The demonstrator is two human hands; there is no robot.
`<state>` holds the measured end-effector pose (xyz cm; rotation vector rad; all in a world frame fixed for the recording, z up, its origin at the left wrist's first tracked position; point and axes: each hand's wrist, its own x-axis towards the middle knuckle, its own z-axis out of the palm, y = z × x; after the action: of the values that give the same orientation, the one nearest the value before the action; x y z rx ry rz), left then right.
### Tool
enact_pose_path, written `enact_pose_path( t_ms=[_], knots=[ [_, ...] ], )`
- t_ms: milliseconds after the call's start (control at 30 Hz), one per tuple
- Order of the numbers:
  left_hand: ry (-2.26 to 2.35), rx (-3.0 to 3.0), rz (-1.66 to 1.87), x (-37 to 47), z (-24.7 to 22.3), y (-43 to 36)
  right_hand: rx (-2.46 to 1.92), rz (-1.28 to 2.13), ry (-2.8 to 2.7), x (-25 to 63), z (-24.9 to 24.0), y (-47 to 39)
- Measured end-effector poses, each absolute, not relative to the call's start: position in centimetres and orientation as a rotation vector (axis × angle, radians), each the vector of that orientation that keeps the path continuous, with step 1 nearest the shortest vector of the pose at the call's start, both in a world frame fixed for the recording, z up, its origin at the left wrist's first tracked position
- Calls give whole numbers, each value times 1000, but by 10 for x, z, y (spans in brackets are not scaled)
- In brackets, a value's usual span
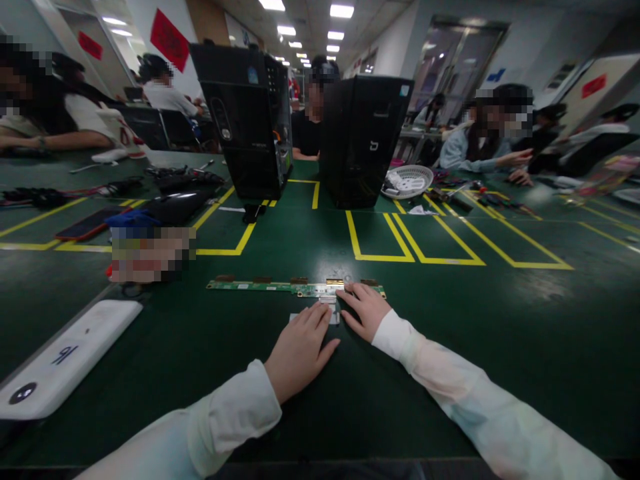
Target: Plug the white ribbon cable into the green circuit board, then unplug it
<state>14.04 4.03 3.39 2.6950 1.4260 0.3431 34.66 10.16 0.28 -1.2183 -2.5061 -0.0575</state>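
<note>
A long, narrow green circuit board (270,287) lies flat across the dark green table in front of me. Toward its right end my right hand (366,307) rests with the fingers spread, the fingertips over the board. Just nearer to me, my left hand (305,343) lies palm down, its fingertips on a small whitish flat piece (334,318) below the board's middle. The left thumb stands apart from the fingers. Part of the whitish piece is hidden under the left fingers, and the board's right part is partly covered by the right hand.
Two black computer towers (240,127) stand upright at the back. A white basket (407,181) with small parts is beside the right one. Cables (183,180) and a dark phone-like slab (90,223) lie at left, near a white case (70,357). Several people sit around.
</note>
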Motion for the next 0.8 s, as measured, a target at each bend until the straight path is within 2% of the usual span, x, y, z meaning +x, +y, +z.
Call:
enact_pose_path(
  t_ms=[800],
  knots=[
    [1344, 2614, 474, 139, 29, 49, -1217, 10, -2473, 348, 1, 100]
  ],
)
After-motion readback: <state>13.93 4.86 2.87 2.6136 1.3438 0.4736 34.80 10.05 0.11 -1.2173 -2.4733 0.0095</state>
